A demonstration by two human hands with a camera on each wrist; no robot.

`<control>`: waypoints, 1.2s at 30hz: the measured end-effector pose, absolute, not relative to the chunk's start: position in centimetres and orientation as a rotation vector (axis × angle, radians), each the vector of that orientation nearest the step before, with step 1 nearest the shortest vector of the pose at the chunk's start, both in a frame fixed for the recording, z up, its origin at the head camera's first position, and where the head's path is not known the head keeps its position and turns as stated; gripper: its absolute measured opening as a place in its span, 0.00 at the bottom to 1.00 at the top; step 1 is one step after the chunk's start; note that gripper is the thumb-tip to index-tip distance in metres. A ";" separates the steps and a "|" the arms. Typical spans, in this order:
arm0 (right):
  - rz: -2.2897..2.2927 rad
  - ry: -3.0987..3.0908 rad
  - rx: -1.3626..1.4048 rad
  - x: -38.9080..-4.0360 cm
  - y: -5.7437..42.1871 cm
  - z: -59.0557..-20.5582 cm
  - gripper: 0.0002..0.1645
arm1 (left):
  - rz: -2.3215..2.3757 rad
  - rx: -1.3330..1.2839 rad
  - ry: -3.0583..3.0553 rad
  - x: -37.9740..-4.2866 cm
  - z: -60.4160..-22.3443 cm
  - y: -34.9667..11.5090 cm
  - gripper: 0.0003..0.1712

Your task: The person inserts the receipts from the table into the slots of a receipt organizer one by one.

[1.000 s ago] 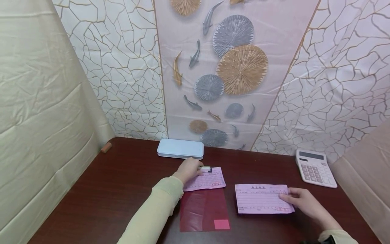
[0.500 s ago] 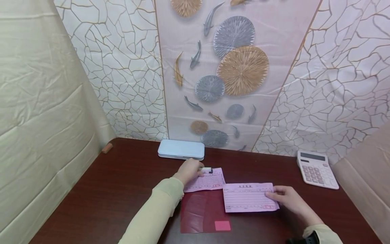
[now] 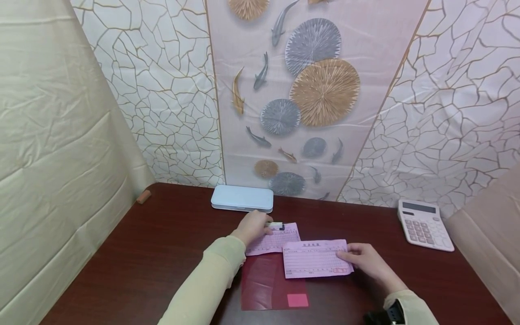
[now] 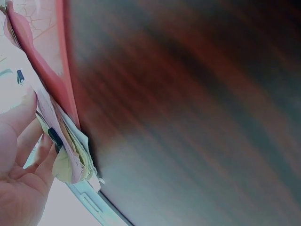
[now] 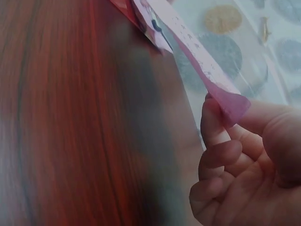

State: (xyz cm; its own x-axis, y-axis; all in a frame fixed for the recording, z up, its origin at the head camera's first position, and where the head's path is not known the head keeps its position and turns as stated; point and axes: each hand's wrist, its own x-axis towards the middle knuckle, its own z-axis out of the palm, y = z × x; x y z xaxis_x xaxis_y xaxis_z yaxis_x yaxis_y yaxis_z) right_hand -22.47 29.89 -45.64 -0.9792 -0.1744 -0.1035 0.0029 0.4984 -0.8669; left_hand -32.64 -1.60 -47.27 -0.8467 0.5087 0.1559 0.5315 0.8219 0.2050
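Note:
My left hand [image 3: 252, 225] pinches the upper left of a clipped stack of pink slips [image 3: 280, 243], thumb on top. In the left wrist view the stack's layered edges [image 4: 75, 157] show, pink over yellowish sheets, with a black binder clip [image 4: 55, 140] on them. Under the stack a see-through red plastic folder [image 3: 257, 284] extends toward me. My right hand [image 3: 367, 262] holds a printed pink slip [image 3: 313, 259] by its right end between thumb and fingers. That slip's left end overlaps the stack's lower right corner and the folder in the head view.
A light blue flat case [image 3: 242, 197] lies at the back edge, just behind my left hand. A white calculator [image 3: 425, 225] sits at the far right. A small brown block [image 3: 144, 197] is at the back left corner. Patterned cloth [image 3: 178, 90] hangs behind the table.
My right hand has moved left with the printed pink slip, from beside the folder to over its right part and the stack's corner. My left hand has kept its place and grip.

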 end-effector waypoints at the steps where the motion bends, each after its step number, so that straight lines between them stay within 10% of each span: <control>1: -1.479 2.568 -0.131 -22.6 29.5 -45.7 0.17 | -0.365 -0.832 -2.908 -32.6 -47.3 -1.6 0.13; 36: -1.513 2.562 0.086 -25.2 20.2 -47.2 0.09 | -0.344 -0.813 -2.943 -32.7 -47.2 -1.7 0.15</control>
